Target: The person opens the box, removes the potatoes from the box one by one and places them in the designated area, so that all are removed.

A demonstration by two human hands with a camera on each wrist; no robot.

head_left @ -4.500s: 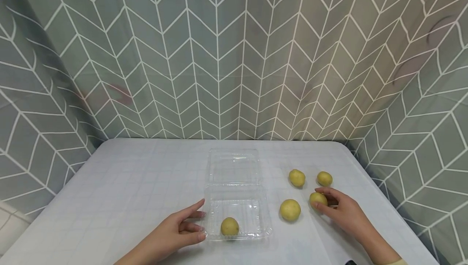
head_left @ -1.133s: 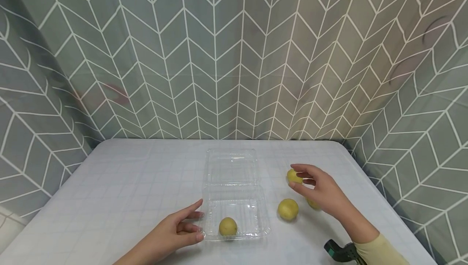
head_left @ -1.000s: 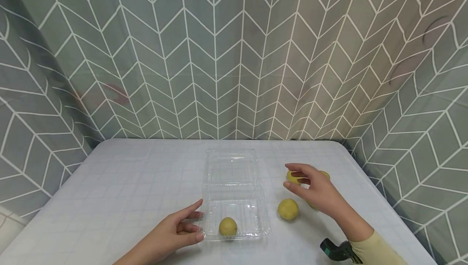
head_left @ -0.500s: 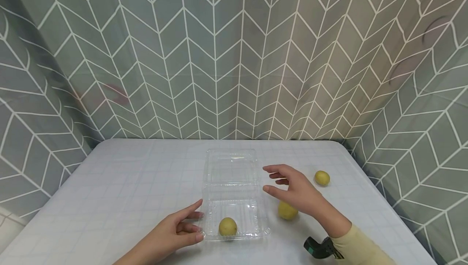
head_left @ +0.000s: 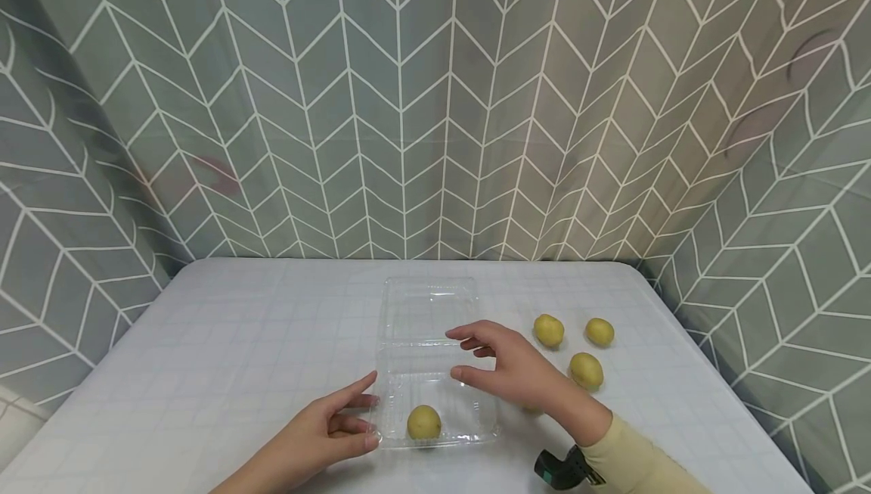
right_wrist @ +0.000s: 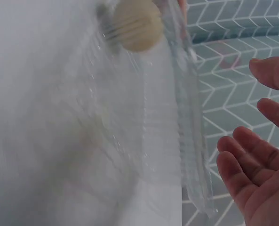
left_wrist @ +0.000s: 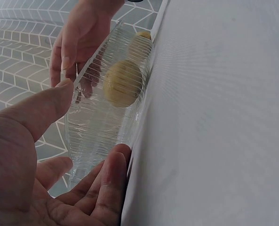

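A clear plastic clamshell box (head_left: 395, 396) lies unfolded on the table, its lid (head_left: 430, 305) flat behind its base. One round yellow potato-like piece (head_left: 424, 422) sits in the base near the front. My left hand (head_left: 325, 430) is at the base's left side; in the left wrist view its thumb meets the rim and its fingers lie along the ribbed wall (left_wrist: 90, 136). Over the base's right part hovers my right hand (head_left: 506, 365), fingers spread and nothing in them. In the right wrist view its fingertips (right_wrist: 227, 162) are apart from the box.
To the right lie more yellow pieces: one at the back (head_left: 548, 331), one farther right (head_left: 599, 332) and one nearer (head_left: 586, 371). Another (head_left: 532, 409) is mostly hidden under the right wrist. A patterned curtain (head_left: 435, 138) surrounds the white-covered table (head_left: 272, 327).
My right hand, earlier at a yellow piece on the right, has left it there and travelled left, empty, over the pieces to the box. My left hand has stayed at the box.
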